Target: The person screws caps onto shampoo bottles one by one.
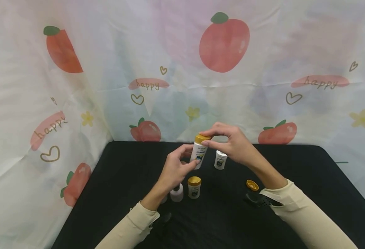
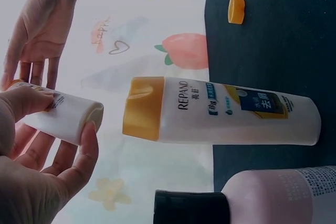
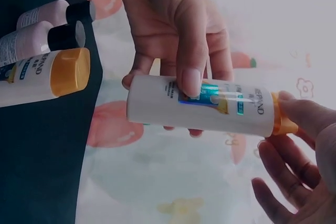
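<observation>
Held up over the black table is a white shampoo bottle (image 1: 198, 156) with a gold cap (image 1: 202, 139). My left hand (image 1: 174, 167) grips its body, thumb across the printed label, as the right wrist view shows. Thumb and fingers of my right hand (image 1: 233, 143) pinch the gold cap at its top. In the right wrist view the bottle (image 3: 210, 111) lies between both hands, cap toward the right hand. Just behind the held bottle stands a white bottle (image 1: 220, 161) with no gold cap on top. A loose gold cap (image 1: 252, 185) lies on the table below the right wrist.
A gold-capped white bottle (image 1: 194, 191) stands nearer the front of the table (image 1: 226, 214). Left of it are two pinkish bottles (image 3: 31, 43) with black caps, partly hidden by the left arm in the head view. A printed curtain (image 1: 176, 52) hangs behind the table.
</observation>
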`<state>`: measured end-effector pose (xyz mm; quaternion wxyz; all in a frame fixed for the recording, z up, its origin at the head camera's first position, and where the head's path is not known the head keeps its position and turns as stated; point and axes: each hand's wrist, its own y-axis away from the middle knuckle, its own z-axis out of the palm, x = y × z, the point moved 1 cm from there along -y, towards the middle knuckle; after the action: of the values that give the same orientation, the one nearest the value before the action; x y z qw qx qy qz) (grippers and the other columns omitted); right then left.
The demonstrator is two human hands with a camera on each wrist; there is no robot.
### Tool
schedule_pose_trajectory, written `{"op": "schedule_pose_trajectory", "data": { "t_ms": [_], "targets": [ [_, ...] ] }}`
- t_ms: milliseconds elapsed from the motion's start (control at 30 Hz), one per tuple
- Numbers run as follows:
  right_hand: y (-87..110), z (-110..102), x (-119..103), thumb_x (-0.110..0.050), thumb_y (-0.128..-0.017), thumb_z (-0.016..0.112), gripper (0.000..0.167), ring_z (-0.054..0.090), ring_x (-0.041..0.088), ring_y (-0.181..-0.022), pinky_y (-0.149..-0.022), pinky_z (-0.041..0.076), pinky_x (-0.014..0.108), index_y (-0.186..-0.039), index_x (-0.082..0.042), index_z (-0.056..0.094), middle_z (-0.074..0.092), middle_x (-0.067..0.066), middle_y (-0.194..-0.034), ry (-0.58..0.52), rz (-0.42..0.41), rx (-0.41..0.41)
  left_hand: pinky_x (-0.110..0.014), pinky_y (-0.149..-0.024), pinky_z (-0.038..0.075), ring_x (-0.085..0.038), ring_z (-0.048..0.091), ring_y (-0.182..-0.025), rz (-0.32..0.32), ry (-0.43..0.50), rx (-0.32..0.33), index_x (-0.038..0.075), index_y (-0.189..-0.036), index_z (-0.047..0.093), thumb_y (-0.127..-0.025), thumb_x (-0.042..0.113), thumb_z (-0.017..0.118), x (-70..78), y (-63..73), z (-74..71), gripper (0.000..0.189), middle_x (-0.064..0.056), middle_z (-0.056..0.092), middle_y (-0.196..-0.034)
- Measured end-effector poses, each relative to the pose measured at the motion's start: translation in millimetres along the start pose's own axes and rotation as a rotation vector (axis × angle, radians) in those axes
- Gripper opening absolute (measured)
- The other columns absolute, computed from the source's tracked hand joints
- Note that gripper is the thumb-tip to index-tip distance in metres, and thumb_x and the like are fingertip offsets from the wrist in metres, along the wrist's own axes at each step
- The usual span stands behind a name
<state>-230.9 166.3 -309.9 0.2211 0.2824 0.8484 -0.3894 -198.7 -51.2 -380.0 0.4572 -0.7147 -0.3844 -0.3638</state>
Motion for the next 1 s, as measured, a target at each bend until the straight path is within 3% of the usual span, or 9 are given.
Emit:
{"op": "schedule_pose_trajectory", "data": {
  "t_ms": [100, 300, 467, 733, 1000],
  "targets": [
    [0.3, -2, -1, -0.003, -0.089, 0.077, 0.036, 0.058, 0.01, -0.089, -0.076, 0.049, 0.024, -0.123, -0.013, 0.074, 0.066, -0.006, -0.1, 0.011, -0.041, -0.011, -0.027, -0.076, 0.06, -0.021, 0.069, -0.104, -0.001, 0.0, 0.0, 0.011, -0.13, 0.064, -0.091, 0.007, 0.076, -1.1, 0.2, -0.3, 0.041, -0.007, 0.068, -0.122],
    [1.1, -6, 1, 0.008, -0.089, 0.071, 0.041, 0.058, 0.014, -0.094, -0.08, 0.05, 0.024, -0.128, -0.006, 0.07, 0.065, 0.0, -0.107, -0.004, -0.126, -0.073, -0.027, -0.076, 0.06, -0.021, 0.07, -0.104, -0.018, 0.006, -0.002, 0.011, -0.13, 0.065, -0.091, 0.007, 0.076, -5.3, 0.3, -1.6, 0.041, -0.006, 0.068, -0.122],
    [0.5, -8, 5, 0.008, -0.085, 0.075, 0.041, 0.061, 0.018, -0.096, -0.083, 0.052, 0.022, -0.124, -0.005, 0.073, 0.066, 0.001, -0.107, -0.038, -0.127, -0.063, -0.028, -0.077, 0.06, -0.021, 0.069, -0.106, -0.028, 0.013, -0.016, 0.013, -0.129, 0.066, -0.091, 0.008, 0.077, -6.7, -0.1, -2.2, 0.039, -0.006, 0.069, -0.121],
    [0.4, -6, 13, 0.009, -0.078, 0.08, 0.04, 0.062, 0.013, -0.091, -0.079, 0.055, 0.023, -0.115, -0.007, 0.077, 0.068, -0.003, -0.1, -0.076, -0.153, -0.023, -0.028, -0.078, 0.059, -0.02, 0.069, -0.105, -0.03, 0.016, -0.039, 0.015, -0.128, 0.067, -0.09, 0.01, 0.078, -5.2, 0.6, -2.6, 0.039, -0.005, 0.07, -0.118],
    [0.4, -8, 15, 0.018, -0.081, 0.073, 0.048, 0.059, 0.014, -0.097, -0.083, 0.051, 0.022, -0.123, -0.004, 0.073, 0.065, 0.001, -0.107, -0.094, -0.175, -0.075, -0.028, -0.078, 0.059, -0.02, 0.069, -0.105, -0.029, 0.012, -0.027, 0.015, -0.128, 0.066, -0.09, 0.01, 0.078, -4.0, 0.5, -4.9, 0.04, -0.005, 0.07, -0.119]
  ]
}}
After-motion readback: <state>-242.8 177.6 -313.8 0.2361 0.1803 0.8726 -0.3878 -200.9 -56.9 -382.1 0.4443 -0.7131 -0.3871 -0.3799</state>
